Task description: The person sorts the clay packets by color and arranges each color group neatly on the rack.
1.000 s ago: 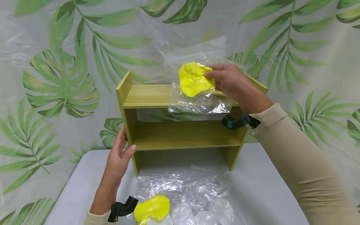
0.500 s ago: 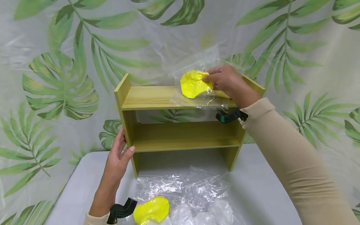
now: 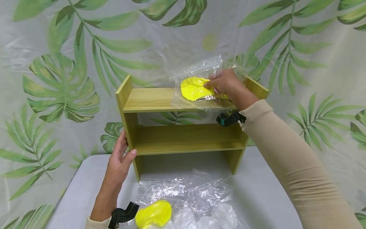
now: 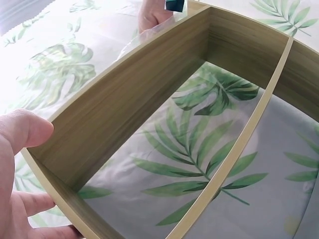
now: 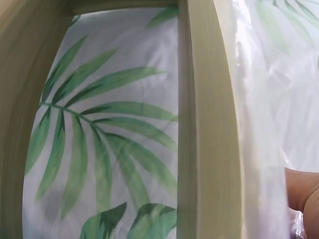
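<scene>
A small wooden shelf unit (image 3: 160, 98) stands on the grey table (image 3: 266, 187). On its top board lies a clear plastic bag with a yellow lump (image 3: 194, 89) inside. My right hand (image 3: 224, 86) rests on that bag, fingers over the lump's right side. My left hand (image 3: 120, 160) touches the shelf's left side panel with straight fingers; in the left wrist view its thumb (image 4: 22, 129) lies against the panel edge (image 4: 60, 196). The right wrist view shows the shelf's front edge (image 5: 207, 124) and the clear bag (image 5: 259, 139) close up.
In front of the shelf lie several clear bags (image 3: 194, 194), one with a yellow lump (image 3: 154, 213) and others with white lumps (image 3: 206, 218). A leaf-print sheet (image 3: 57, 79) hangs behind and around the table. The shelf's middle board (image 3: 186, 138) is bare.
My right hand has lowered the bag with the yellow lump from an upright hold down flat onto the shelf's top board. The left hand has stayed at the side panel.
</scene>
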{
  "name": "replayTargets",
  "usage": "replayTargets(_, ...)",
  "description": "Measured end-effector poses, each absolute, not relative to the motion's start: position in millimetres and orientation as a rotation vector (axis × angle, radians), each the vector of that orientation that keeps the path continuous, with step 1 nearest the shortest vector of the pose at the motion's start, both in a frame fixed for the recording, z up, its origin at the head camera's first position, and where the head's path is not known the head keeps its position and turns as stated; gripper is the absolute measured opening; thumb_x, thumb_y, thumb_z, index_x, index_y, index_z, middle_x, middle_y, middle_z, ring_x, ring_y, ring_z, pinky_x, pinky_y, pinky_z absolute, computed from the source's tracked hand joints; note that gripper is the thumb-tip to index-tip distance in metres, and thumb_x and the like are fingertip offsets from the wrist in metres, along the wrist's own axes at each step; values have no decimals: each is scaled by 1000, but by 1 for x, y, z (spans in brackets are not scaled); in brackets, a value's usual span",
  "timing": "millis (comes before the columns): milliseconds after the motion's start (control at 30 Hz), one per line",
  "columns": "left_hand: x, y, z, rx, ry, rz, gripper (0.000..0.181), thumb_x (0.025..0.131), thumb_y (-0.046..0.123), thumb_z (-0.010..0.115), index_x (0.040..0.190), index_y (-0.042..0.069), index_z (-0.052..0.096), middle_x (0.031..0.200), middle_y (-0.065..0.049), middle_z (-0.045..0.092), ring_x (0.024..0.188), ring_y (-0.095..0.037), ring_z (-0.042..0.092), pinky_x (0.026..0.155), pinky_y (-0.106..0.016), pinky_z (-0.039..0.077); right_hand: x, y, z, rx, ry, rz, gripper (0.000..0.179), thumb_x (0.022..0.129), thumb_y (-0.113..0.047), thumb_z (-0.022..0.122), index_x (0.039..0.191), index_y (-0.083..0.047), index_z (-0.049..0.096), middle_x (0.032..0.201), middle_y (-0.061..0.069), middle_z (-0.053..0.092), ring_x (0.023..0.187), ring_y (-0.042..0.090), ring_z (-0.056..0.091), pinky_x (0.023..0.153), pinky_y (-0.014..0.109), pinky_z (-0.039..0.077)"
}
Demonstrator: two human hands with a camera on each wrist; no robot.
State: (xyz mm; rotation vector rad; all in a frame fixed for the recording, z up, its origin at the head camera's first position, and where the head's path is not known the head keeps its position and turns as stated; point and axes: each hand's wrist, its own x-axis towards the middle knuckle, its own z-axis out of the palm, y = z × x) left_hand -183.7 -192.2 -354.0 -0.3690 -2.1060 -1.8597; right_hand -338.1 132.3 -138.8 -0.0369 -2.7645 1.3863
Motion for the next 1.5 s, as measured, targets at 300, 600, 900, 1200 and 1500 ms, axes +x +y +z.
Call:
replayTargets(300, -183, -191, -355, -373, -2085, -1892, 70, 99, 14, 51, 155, 31, 13, 158, -3, 21, 144, -23, 19, 108, -57, 23, -333, 135, -135, -32, -2768, 1428, 36, 86, -20, 74, 115, -2, 62, 114, 8, 58, 88, 18, 57, 76, 23, 49)
replayTargets(600, -182, -191, -353, -374, -2083, -1897, 68, 99, 13, 50, 155, 30, 14, 157, -4, 22, 144, -23, 21, 108, -55, 25, -318, 147, -123, 1, -2668, 1713, 46, 88, -14, 71, 128, 1, 55, 131, 10, 50, 107, 20, 59, 92, 27, 48)
replayTargets(900, -182, -191, -352, -394, -2072, -1905, 69, 99, 13, 51, 155, 28, 14, 157, -5, 21, 144, -25, 19, 108, -59, 22, -297, 171, -115, 101, -2603, 1828, 62, 89, -21, 70, 141, 1, 45, 140, 12, 47, 118, 23, 57, 95, 29, 46)
replayTargets(1200, -182, -191, -353, -385, -2078, -1924, 69, 100, 13, 50, 156, 27, 12, 157, -6, 20, 145, -25, 17, 108, -58, 22, -262, 196, -119, 194, -2514, 1954, 68, 84, -21, 75, 139, 5, 45, 135, 15, 51, 110, 21, 62, 91, 29, 48)
replayTargets(1500, -181, -192, -353, -369, -2082, -1932, 69, 100, 14, 50, 156, 28, 12, 158, -6, 19, 145, -25, 17, 109, -59, 21, -223, 211, -136, 376, -2407, 2104, 66, 82, -17, 77, 134, 9, 47, 127, 15, 59, 109, 23, 64, 88, 32, 50)
